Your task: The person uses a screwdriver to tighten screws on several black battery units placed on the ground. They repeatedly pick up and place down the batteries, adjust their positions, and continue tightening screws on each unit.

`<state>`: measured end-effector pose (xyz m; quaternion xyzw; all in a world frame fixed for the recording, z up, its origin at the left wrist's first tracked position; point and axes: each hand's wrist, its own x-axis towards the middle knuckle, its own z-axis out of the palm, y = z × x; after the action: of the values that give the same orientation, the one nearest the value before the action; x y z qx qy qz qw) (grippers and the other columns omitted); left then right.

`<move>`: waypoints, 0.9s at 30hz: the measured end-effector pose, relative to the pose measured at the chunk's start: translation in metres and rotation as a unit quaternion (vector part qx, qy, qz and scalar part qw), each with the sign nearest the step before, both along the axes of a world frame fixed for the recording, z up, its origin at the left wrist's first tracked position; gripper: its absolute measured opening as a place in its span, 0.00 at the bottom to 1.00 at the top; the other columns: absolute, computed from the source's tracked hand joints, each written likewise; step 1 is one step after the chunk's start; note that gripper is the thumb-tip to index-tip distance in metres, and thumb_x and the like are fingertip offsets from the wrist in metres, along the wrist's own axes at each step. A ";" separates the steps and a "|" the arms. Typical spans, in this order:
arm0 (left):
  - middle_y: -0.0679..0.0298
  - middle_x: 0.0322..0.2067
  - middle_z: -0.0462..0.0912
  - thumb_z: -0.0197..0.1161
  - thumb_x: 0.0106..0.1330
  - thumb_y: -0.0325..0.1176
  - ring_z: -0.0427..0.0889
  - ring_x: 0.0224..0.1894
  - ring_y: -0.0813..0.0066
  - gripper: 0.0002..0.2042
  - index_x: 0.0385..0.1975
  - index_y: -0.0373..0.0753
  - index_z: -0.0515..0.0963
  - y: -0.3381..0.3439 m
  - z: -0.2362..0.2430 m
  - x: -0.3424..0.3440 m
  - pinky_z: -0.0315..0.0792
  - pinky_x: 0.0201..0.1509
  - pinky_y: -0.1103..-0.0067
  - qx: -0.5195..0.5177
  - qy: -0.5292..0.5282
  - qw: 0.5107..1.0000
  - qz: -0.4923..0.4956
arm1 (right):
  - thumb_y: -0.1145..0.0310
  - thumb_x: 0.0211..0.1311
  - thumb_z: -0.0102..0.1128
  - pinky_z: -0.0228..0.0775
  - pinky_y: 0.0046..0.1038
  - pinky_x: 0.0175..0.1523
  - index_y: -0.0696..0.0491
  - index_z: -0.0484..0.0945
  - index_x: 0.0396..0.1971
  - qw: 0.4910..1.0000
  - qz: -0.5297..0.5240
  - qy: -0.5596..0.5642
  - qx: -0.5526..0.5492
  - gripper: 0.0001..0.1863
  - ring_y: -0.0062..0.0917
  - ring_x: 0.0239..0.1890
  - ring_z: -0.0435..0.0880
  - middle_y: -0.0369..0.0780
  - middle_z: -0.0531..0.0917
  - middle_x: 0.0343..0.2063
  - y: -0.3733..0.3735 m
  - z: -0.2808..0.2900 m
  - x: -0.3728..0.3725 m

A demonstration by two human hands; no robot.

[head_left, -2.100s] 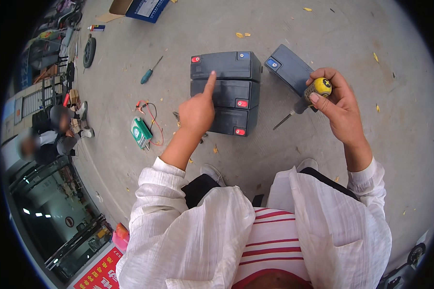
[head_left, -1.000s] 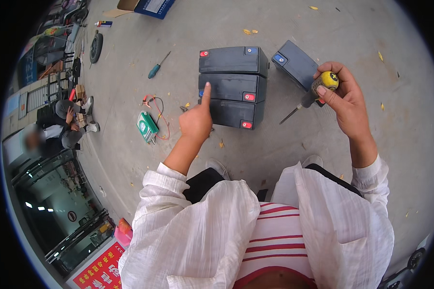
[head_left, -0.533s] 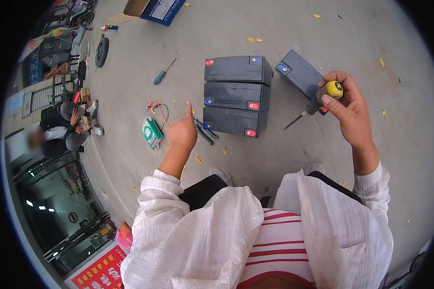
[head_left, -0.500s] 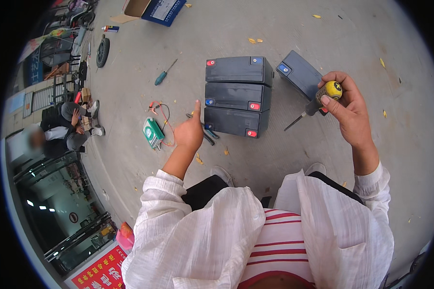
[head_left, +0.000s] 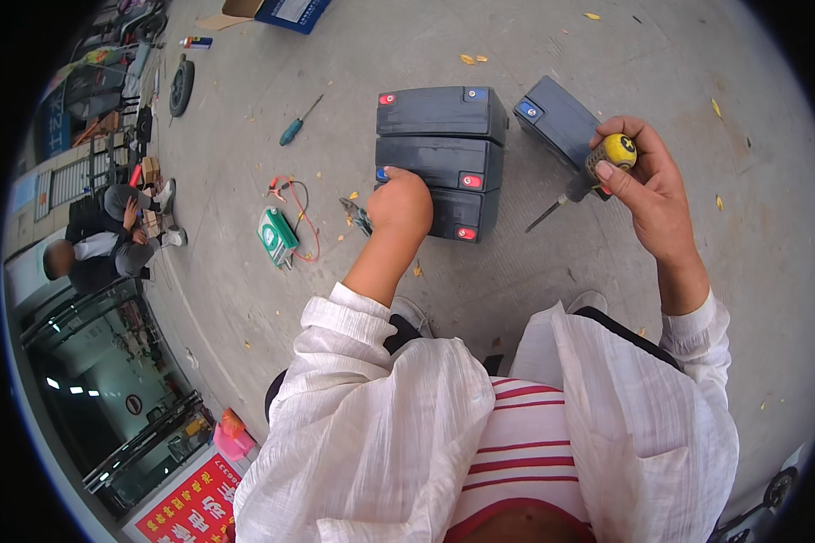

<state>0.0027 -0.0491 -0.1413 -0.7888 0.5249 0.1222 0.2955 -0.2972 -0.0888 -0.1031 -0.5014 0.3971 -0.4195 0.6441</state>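
Note:
My left hand (head_left: 398, 206) is mostly curled, its index finger pointing at the blue terminal of the middle battery; I see nothing in it. That middle battery (head_left: 444, 161) stands in a row between the far battery (head_left: 444, 110) and the near battery (head_left: 465, 206), all dark grey with coloured terminals. In my right hand (head_left: 656, 195) is a screwdriver (head_left: 618, 152) with a yellow and black handle, its shaft slanting down to the left. Behind it lies a fourth battery (head_left: 557, 118), set apart at an angle and partly covered by the hand. Pliers (head_left: 357, 217) lie beside my left wrist.
On the concrete ground to the left are a teal-handled screwdriver (head_left: 292, 132) and a green and white device (head_left: 277, 233) with red and black leads. A blue carton (head_left: 290, 13) stands at the far edge. A seated person (head_left: 109, 240) is farther left by a shopfront.
My left hand has moved right, from beside the row onto the batteries, its fingertip now at the blue terminal. My right hand still holds the screwdriver in nearly the same place.

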 end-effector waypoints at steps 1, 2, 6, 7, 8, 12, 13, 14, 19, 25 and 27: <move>0.46 0.38 0.85 0.55 0.63 0.30 0.87 0.40 0.57 0.30 0.62 0.16 0.57 -0.004 -0.001 0.000 0.79 0.42 0.70 0.017 -0.003 1.000 -0.013 | 0.71 0.61 0.62 0.69 0.22 0.48 0.55 0.72 0.51 1.000 -0.001 0.005 -0.001 0.18 0.20 0.44 0.73 0.37 0.74 0.43 0.000 0.000 -0.001; 0.45 0.37 0.85 0.56 0.63 0.30 0.86 0.41 0.57 0.32 0.61 0.13 0.55 -0.009 -0.002 0.000 0.79 0.43 0.71 0.033 -0.006 0.999 -0.027 | 0.71 0.61 0.62 0.69 0.22 0.48 0.55 0.72 0.51 1.000 -0.002 0.010 -0.002 0.18 0.20 0.45 0.73 0.37 0.74 0.43 0.000 0.001 -0.002; 0.49 0.41 0.85 0.56 0.63 0.31 0.85 0.46 0.58 0.25 0.59 0.26 0.68 -0.020 -0.013 0.025 0.78 0.45 0.70 0.074 -0.035 0.997 0.014 | 0.71 0.61 0.62 0.69 0.22 0.48 0.55 0.71 0.51 1.000 -0.001 -0.022 0.005 0.19 0.21 0.45 0.73 0.38 0.74 0.43 0.002 0.001 -0.006; 0.51 0.42 0.85 0.56 0.64 0.32 0.85 0.47 0.58 0.23 0.58 0.30 0.71 -0.025 -0.003 0.031 0.78 0.46 0.69 0.095 -0.016 0.995 0.011 | 0.71 0.61 0.62 0.69 0.22 0.48 0.55 0.71 0.51 1.000 -0.003 -0.018 0.009 0.19 0.21 0.45 0.73 0.38 0.74 0.43 0.002 0.002 -0.009; 0.53 0.43 0.85 0.56 0.64 0.32 0.84 0.48 0.59 0.21 0.57 0.34 0.74 -0.026 0.006 0.039 0.78 0.47 0.69 0.117 0.000 0.993 0.011 | 0.71 0.61 0.62 0.69 0.22 0.48 0.55 0.71 0.51 1.000 -0.003 -0.017 0.013 0.19 0.21 0.45 0.73 0.38 0.74 0.43 0.002 0.002 -0.010; 0.55 0.40 0.85 0.56 0.62 0.32 0.84 0.43 0.55 0.19 0.55 0.48 0.78 0.004 0.007 0.060 0.78 0.43 0.66 -0.044 -0.018 0.998 0.036 | 0.71 0.62 0.62 0.69 0.22 0.48 0.55 0.71 0.52 1.000 -0.007 -0.011 -0.015 0.19 0.21 0.45 0.73 0.38 0.74 0.44 0.002 -0.005 -0.011; 0.55 0.39 0.85 0.56 0.62 0.31 0.84 0.41 0.54 0.20 0.55 0.50 0.78 0.013 0.008 0.058 0.77 0.42 0.65 -0.102 0.011 0.995 0.011 | 0.71 0.62 0.62 0.69 0.22 0.48 0.55 0.71 0.52 1.000 -0.008 -0.013 -0.002 0.19 0.21 0.45 0.73 0.38 0.74 0.44 0.003 -0.006 -0.012; 0.54 0.37 0.85 0.56 0.61 0.31 0.84 0.39 0.54 0.21 0.56 0.51 0.77 0.021 0.010 0.057 0.77 0.40 0.64 -0.160 0.038 0.986 -0.011 | 0.71 0.62 0.62 0.69 0.22 0.48 0.55 0.71 0.52 1.000 -0.005 -0.018 0.009 0.19 0.21 0.44 0.73 0.38 0.74 0.44 0.002 -0.005 -0.013; 0.53 0.31 0.84 0.54 0.62 0.31 0.83 0.33 0.53 0.23 0.58 0.59 0.75 0.036 -0.001 0.050 0.76 0.37 0.63 -0.195 0.106 0.975 0.008 | 0.71 0.62 0.62 0.69 0.21 0.47 0.54 0.71 0.52 1.000 -0.001 -0.023 0.015 0.19 0.20 0.44 0.73 0.38 0.74 0.43 0.003 -0.006 -0.012; 0.53 0.30 0.84 0.54 0.62 0.31 0.83 0.30 0.53 0.23 0.59 0.58 0.74 0.052 -0.010 0.078 0.75 0.33 0.63 -0.199 0.145 0.968 -0.041 | 0.71 0.62 0.62 0.69 0.21 0.46 0.53 0.71 0.52 1.000 -0.005 -0.014 0.017 0.19 0.20 0.43 0.73 0.37 0.74 0.43 0.002 -0.010 -0.012; 0.54 0.28 0.83 0.55 0.62 0.31 0.82 0.27 0.54 0.23 0.59 0.58 0.74 0.052 -0.003 0.068 0.75 0.30 0.64 -0.190 0.140 0.969 -0.076 | 0.70 0.62 0.62 0.69 0.20 0.45 0.53 0.71 0.52 1.000 -0.012 0.002 -0.003 0.19 0.19 0.43 0.73 0.36 0.74 0.43 0.002 -0.009 -0.011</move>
<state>0.0704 0.0025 -0.1447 -0.7630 0.6334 0.1067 0.0719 -0.3083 -0.0864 -0.1126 -0.4993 0.4028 -0.4275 0.6369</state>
